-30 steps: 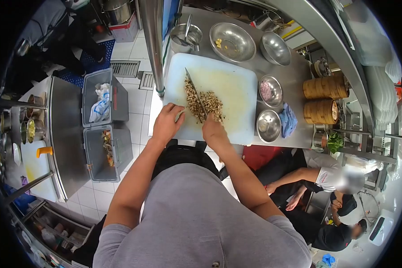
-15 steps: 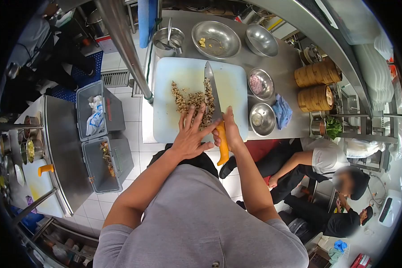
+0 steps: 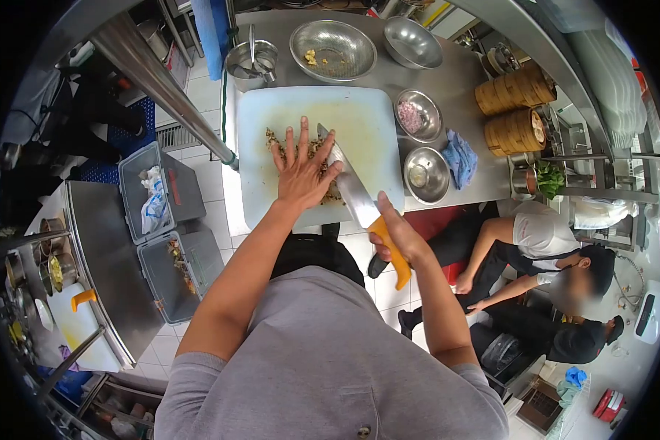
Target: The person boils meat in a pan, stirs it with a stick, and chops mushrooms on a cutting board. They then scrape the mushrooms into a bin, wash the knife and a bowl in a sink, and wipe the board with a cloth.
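The right grip (image 3: 400, 236) is closed around the orange handle (image 3: 390, 255) of a knife (image 3: 350, 185). It is held off the near edge of the bench (image 3: 462, 77), so that the blade slants up across the white cutting board (image 3: 367, 117) with its broad side turned upward, a hold that seems suited to scraping or gathering rather than cutting. The left grip (image 3: 301, 174) is open, with fingers spread and the palm laid flat on the chopped brown pile (image 3: 274, 141). This pile lies on the left half of the board and is largely hidden beneath the hand; the flat palm appears to be used to keep the loose pieces together beside the blade, whose tip is touched by the fingers. Just right of the board, two small steel bowls are set: the far small bowl (image 3: 416, 116) is filled with pinkish mince, and in the near small bowl (image 3: 425, 174) only a pale scrap can be made out. A blue cloth (image 3: 458, 158) is bunched beside them. Beyond the board, a steel pot (image 3: 251, 62) is stocked with utensils, a large bowl (image 3: 334, 48) holds a few yellowish scraps, and a further bowl (image 3: 412, 40) looks empty. Bamboo steamers (image 3: 513, 88) are stacked at the right end of the bench. On the floor to the left, two grey bins (image 3: 154, 192) are seen, holding wrappers and scraps.
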